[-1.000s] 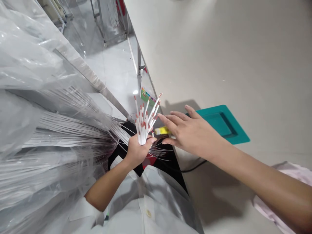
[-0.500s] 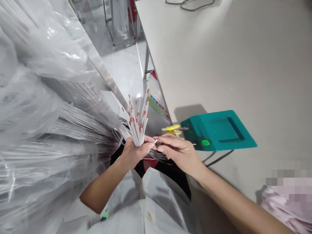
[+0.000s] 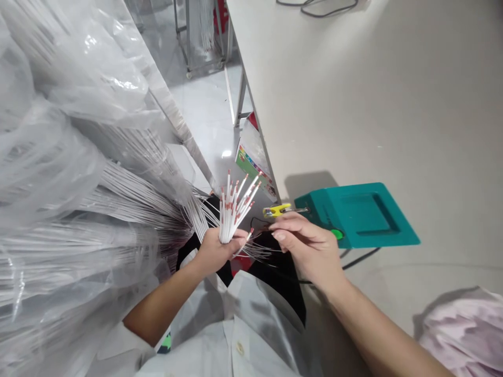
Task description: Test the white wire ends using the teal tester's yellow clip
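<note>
Dozens of skinny white tubes [image 3: 234,205] with red tips are bunched in our left hand [image 3: 217,250], which is fisted tight round their lower ends just over our lap and white coat [image 3: 236,343], so the tips fan up and out. Our right hand [image 3: 310,246] is right beside it, thumb and forefinger pinched on a single tube [image 3: 249,235] at its red end, the other fingers loosely curled. Thin clear strands trail off below both hands. Just above the right hand, a yellow clip [image 3: 277,210] pokes its metal prongs at the front of a teal box [image 3: 357,214], which has a green button [image 3: 336,234] and a recessed top and sits on the pale table [image 3: 353,104]. Off to our left, clear plastic bags [image 3: 78,173] are stuffed with long white strands. Under the table edge hangs a colourful printed card [image 3: 253,168], but the writing is too small to read.
</note>
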Demonstrator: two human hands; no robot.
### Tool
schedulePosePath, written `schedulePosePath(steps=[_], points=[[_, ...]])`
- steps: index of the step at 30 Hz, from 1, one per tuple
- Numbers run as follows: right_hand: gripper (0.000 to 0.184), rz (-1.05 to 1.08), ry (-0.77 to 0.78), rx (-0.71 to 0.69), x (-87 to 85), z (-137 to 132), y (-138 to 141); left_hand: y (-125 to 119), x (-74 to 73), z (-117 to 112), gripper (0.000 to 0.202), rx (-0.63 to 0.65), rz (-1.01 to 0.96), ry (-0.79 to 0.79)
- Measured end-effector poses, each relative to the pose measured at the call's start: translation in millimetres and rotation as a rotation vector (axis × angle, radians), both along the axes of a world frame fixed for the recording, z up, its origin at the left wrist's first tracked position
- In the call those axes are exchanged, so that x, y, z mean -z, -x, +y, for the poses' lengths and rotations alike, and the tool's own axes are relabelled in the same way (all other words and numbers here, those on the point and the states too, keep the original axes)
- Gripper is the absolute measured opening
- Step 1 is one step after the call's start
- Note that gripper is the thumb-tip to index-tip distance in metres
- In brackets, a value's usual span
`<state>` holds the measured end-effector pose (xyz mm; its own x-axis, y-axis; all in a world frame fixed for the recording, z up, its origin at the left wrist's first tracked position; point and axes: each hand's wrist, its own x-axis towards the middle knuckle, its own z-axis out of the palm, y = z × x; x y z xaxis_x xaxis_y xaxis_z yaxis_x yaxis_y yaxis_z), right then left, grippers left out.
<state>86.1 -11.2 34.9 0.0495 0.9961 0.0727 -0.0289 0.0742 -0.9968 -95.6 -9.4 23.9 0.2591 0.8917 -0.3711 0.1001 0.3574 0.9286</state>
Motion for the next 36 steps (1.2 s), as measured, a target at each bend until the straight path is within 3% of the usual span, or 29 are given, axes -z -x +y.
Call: schedulePosePath(steps=[3, 6, 10, 16, 26, 31, 36], points=[[0.009, -0.201, -0.072, 0.039, -0.7, 2, 3, -4, -0.2, -1, 0.031, -0.071, 0.056, -0.019], [0.008, -0.273, -0.108, 0.018, -0.4, 3, 11, -10, -8.4, -1, 0.022, 0.027, 0.073, -0.057], [0.012, -0.254, -0.098, 0.015, -3.4, 4, 15, -16, -13.4, -1, 0.014, 0.095, 0.068, -0.040], [0.026, -0.225, -0.028, 0.025, -7.3, 2, 14, -11, -5.0, 0, 0.032, 0.017, -0.017, 0.008], [0.020, -0.245, -0.167, 0.044, -0.1, -7, 20, -12, 5.9, -4, 0.034, -0.260, -0.352, 0.132], [0.019, -0.273, -0.162, 0.038, 2.2, -10, 19, -10, -1.1, 7, 0.035, -0.572, -0.391, 0.214], [0.020, -0.246, -0.143, 0.119, 3.1, -12, 16, -2, 0.6, 15, 0.034, -0.697, -0.392, 0.149]])
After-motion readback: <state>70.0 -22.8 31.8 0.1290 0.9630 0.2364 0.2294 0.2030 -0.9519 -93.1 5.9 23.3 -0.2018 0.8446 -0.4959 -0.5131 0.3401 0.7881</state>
